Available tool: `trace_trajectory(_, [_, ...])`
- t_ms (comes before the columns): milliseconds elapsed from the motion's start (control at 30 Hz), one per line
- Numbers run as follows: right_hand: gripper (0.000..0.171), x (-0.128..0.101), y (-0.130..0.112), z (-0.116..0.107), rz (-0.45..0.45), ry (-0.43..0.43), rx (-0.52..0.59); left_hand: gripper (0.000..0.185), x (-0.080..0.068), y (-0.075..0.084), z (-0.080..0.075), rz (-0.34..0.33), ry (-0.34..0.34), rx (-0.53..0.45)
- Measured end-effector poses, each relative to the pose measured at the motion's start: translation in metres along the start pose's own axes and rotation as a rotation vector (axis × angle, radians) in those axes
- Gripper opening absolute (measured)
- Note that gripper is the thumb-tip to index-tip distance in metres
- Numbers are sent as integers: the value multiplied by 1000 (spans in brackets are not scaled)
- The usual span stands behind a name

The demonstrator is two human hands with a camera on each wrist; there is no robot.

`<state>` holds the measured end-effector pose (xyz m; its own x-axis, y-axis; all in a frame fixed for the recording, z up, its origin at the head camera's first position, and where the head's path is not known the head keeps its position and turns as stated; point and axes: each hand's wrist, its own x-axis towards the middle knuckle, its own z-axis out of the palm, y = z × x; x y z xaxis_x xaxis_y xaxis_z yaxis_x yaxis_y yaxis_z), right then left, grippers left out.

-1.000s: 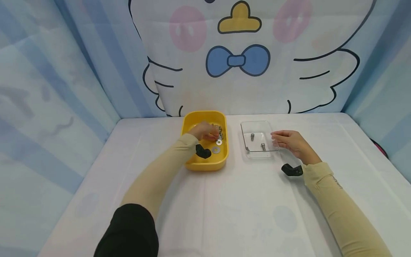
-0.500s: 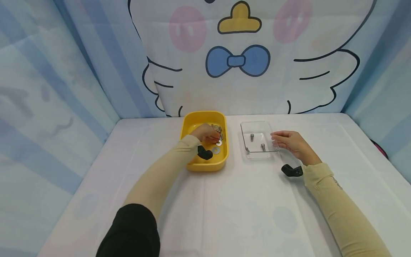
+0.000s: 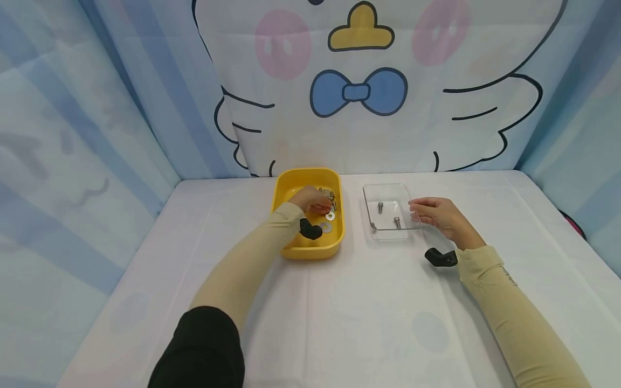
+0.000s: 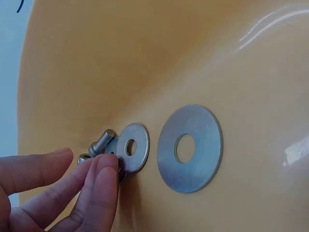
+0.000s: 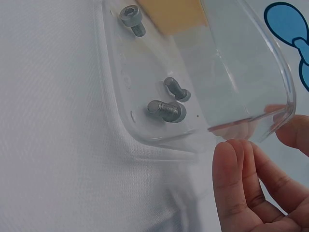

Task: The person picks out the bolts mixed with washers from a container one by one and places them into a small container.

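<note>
Slightly shifted since the earlier frame: your left hand (image 3: 312, 200), inside the yellow tray (image 3: 317, 252) among washers (image 4: 198, 176) and screws (image 4: 103, 141). Your right hand (image 3: 439, 215) stays pinching the wall of the clear box (image 3: 395, 229), presumably steadying it; more screws lie inside. Whether your left fingertips grip anything cannot be told; they cover hardware behind. One small screw shape in the box may be a reflection.

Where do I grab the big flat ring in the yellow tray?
Try pinching the big flat ring by its outer rim, reaching down from above. It looks thin and lies flat in the yellow tray, so a fingernail under the edge may help. The smaller ring sits close to one side, so I'd use the freer edges away from it.
</note>
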<state>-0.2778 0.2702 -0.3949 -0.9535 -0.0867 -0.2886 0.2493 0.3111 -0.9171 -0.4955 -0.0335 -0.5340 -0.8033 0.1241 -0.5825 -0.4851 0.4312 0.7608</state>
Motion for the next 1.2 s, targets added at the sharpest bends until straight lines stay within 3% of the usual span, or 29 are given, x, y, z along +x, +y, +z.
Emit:
trace_trajectory(100, [55,0,0,0,-2,-2,-5,10,-18,5,0,14,10,30])
trace_trajectory(267, [56,0,0,0,0,-1,-2,8,-55,12,1,29,-15,-47])
trace_trajectory(400, [58,0,0,0,6,2,-9,10,-64,11,4,69,-55,-129])
trace_trajectory(500, [59,0,0,0,8,3,-14,6,-68,12,9,82,-13,-138])
trace_trajectory(567, [58,0,0,0,7,4,-11,7,-61,9,13,80,18,-154])
trace_trajectory(667, [58,0,0,0,9,3,-5,10,-33,2,15,68,40,-166])
trace_trajectory(733, [57,0,0,0,8,1,3,10,-7,-7,13,93,7,-202])
trace_trajectory(767, [57,0,0,0,9,0,8,12,-4,-9,13,102,4,-202])
trace_trajectory(867, [57,1,1,0,7,-1,10,18,-76,8,15,106,39,-176])
trace_trajectory(900, [57,1,1,0,6,-1,11,21,-116,18,17,104,64,-175])
trace_trajectory(933, [56,1,1,0,5,-2,10,20,-129,22,18,101,77,-178])
trace_trajectory(1000, [56,1,2,0,4,-2,10,18,-142,25,19,99,88,-185])
trace_trajectory(1033, [55,1,2,0,2,-3,11,17,-141,24,19,102,86,-194])
trace_trajectory(1100, [54,0,1,0,-3,-6,16,14,-125,19,19,109,88,-206])
trace_trajectory(1133, [54,0,1,-1,-3,-8,19,10,-98,10,18,136,64,-216])
trace_trajectory(1167, [53,0,1,-1,-4,-9,22,11,-98,8,17,160,48,-219])
trace_trajectory(1200, [53,0,1,-1,-7,-10,23,14,-111,11,17,165,54,-214])
